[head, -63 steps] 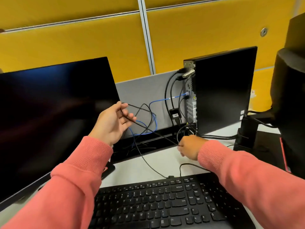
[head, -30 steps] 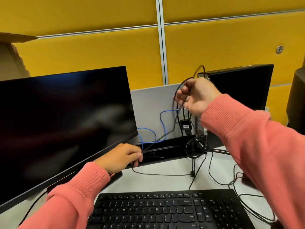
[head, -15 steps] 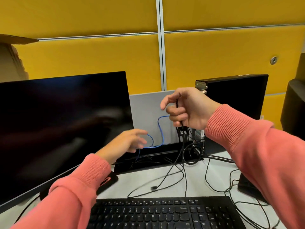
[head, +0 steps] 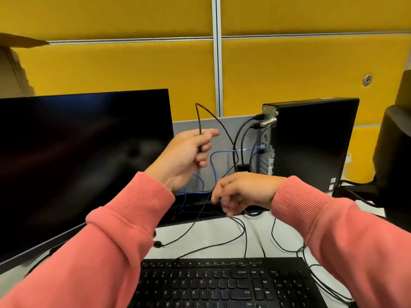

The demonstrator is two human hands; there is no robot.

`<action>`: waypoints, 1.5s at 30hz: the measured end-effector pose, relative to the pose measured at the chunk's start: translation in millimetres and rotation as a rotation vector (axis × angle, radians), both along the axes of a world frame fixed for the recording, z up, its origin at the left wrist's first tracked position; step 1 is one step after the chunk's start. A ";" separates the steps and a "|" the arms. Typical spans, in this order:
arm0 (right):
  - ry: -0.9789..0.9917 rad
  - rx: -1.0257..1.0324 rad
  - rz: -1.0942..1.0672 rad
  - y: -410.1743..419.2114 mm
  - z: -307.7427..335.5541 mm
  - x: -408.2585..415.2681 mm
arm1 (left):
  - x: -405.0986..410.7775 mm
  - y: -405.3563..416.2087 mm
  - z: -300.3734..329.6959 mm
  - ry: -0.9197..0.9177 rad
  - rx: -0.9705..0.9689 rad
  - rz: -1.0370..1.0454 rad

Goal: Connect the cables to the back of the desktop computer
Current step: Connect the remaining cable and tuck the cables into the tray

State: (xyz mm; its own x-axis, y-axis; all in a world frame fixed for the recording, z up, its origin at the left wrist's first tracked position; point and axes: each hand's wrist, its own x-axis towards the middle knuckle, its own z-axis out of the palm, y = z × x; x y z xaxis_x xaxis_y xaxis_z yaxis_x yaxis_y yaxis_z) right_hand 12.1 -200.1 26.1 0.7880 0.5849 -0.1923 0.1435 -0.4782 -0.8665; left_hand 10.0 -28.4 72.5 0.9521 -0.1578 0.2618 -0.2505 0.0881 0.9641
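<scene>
A black desktop computer (head: 311, 141) stands upright at the back right, its rear panel (head: 265, 143) facing left. Two black plugs sit in its top ports and a blue network cable (head: 224, 151) runs into its middle. My left hand (head: 189, 152) is raised left of the panel, shut on the end of a thin black cable (head: 198, 121) that loops up above the fingers. My right hand (head: 240, 192) hangs lower, in front of the computer's base, fingers curled around black cable strands (head: 235, 221) that trail down onto the desk.
A dark monitor (head: 84, 161) fills the left. A black keyboard (head: 222, 285) lies at the near edge, with loose black cables (head: 289, 247) between it and the computer. A second black monitor back (head: 393, 152) stands at the far right. Yellow partition panels rise behind.
The thin black cable has passed from my right hand to my left, which rose up holding it. My right hand dropped from beside the rear panel to the cables near the desk.
</scene>
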 end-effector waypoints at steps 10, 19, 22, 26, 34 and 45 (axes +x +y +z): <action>0.321 1.112 -0.265 -7.3 36.5 6.5 | -13.1 23.9 -52.3 -0.408 0.870 0.128; 0.315 1.392 -0.788 -30.2 47.0 21.0 | 22.8 96.4 -102.9 -0.079 0.945 0.446; 0.285 1.418 -0.888 -32.2 40.6 23.7 | 26.9 95.8 -105.5 -0.073 1.048 0.415; 0.271 1.162 -0.651 -20.4 35.3 16.9 | 34.1 78.3 -85.4 -0.050 0.874 0.323; -0.069 0.499 -0.074 24.5 28.5 -8.5 | 23.3 14.5 -13.8 0.248 0.164 -0.322; -0.037 0.058 -0.023 15.8 -28.9 -5.7 | 18.3 -6.8 33.7 0.031 0.283 0.112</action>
